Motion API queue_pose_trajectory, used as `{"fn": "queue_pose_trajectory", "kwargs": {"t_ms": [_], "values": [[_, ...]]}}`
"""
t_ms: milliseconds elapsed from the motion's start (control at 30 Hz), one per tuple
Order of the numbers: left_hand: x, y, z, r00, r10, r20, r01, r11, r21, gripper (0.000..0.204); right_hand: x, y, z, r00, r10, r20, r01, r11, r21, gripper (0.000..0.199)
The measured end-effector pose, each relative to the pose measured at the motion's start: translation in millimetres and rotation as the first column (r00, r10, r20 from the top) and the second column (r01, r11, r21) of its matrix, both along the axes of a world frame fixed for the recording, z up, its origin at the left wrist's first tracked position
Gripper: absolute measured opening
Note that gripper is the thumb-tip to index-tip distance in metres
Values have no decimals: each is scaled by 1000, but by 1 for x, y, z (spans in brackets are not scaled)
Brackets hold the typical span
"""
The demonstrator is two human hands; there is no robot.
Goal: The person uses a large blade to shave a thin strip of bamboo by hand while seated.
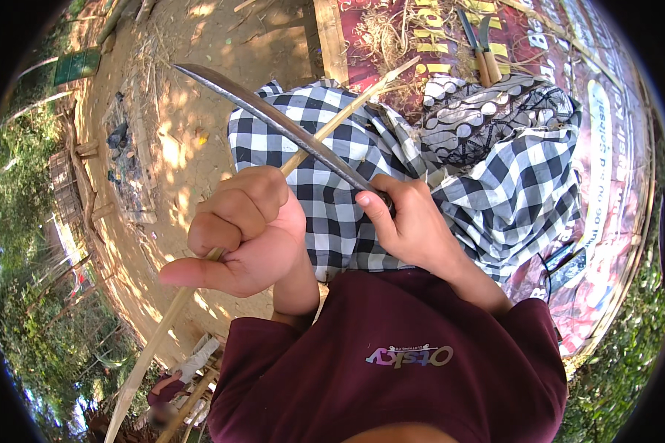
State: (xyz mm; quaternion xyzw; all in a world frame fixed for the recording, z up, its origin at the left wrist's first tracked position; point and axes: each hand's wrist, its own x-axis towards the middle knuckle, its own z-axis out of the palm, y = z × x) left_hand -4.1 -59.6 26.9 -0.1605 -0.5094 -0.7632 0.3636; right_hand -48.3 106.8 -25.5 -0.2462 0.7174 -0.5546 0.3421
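Observation:
My left hand is closed in a fist around a long, pale split strip of bamboo or wood. One end of the strip slants down to the lower left; the other reaches over my lap to the upper right. A long machete-like knife is gripped in my right hand, which hides its handle. Its dark blade points to the upper left and crosses over the strip just beyond my left fist. Under both hands a black-and-white checked cloth covers my lap, beside a patterned batik cloth.
Two knives with wooden handles lie at the upper right on a printed red sheet. Thin curled shavings are heaped beside them. A wooden edge borders the sheet. Bare earth stretches to the left.

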Motion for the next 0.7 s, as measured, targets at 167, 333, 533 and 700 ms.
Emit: {"fn": "queue_pose_trajectory", "kwargs": {"t_ms": [167,333,533,700], "values": [[-2,10,4,998,61,-31,-62,998,-22,65,8,3,10,999,-8,-47,1,991,-137,48],[-1,8,1,999,45,16,-45,999,2,61,-1,4,-9,999,-54,-5,54,999,-2,49],[-2,16,4,1000,26,9,-25,998,-53,60,-2,13,4,999,8,38,-6,998,-58,50],[-6,18,5,1000,19,13,-18,998,-62,60,-5,11,-11,998,-25,-65,17,993,-117,48]]}}
